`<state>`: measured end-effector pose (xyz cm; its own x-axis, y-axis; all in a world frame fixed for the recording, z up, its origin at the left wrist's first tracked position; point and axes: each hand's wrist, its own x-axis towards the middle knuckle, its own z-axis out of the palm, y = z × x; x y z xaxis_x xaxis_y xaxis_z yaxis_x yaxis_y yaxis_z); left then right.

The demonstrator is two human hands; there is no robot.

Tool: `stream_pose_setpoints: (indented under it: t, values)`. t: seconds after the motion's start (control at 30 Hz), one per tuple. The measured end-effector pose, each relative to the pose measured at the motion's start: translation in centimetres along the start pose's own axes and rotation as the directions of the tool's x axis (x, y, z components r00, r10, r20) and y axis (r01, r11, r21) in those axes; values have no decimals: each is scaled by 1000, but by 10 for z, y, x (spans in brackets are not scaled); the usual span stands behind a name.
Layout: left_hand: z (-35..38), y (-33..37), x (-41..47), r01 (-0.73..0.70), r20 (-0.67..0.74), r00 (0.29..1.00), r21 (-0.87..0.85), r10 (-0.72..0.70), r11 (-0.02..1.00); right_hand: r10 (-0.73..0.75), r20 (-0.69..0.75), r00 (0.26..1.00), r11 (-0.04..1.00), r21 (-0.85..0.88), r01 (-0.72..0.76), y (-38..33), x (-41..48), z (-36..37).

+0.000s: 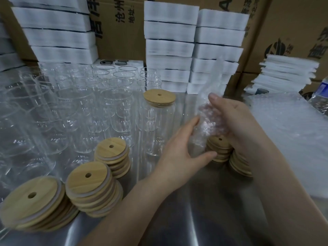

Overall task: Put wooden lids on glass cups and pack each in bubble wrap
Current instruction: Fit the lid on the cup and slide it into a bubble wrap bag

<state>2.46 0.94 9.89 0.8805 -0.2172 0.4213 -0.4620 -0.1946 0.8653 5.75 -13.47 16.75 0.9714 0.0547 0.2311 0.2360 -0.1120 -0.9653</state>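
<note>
Gripping bubble wrap [209, 121], left fingers [192, 124] and right fingers [218, 103] screen lid stacks [219, 145] beside cups [117, 110].

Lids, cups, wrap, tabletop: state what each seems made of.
Lids: pale wood or bamboo, matte, visible grain, whitish ring at the edge, perhaps silicone. Cups: clear glass, glossy, sharp highlights. Bubble wrap: clear soft plastic, bubbled texture. Tabletop: likely brushed steel, dull grey reflections.

My bare forearms reach in from the near edge, the left from near centre and the right from the near right corner. My left grip [181, 148] curls round the bubble wrap [209, 121], thumb low and fingers high. My right grip [236, 119] clasps it from the right, thumb on top
</note>
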Motion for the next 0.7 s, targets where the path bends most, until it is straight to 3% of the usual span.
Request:
stream_pose_setpoints:
  t: [0.1,0.2,0.33,0.43,0.7]
  values:
    - [-1,-1,4,-15,-149,989,-156,-8,988,59,127,990,997,47,-66,-4,2,4]
    - [-5,2,7,-19,-221,974,-280,-45,960,19,180,984,997,70,-32,-4,1,4]
    - [-8,9,8,36,-212,969,-396,-129,918,-141,234,962,953,-232,196,3,-3,0]
    - [-8,9,9,96,-197,960,-442,-201,892,-149,259,954,897,-370,240,5,-1,3]
    - [-10,8,9,154,-163,954,-457,-253,876,-201,210,957,851,-447,276,16,3,2]
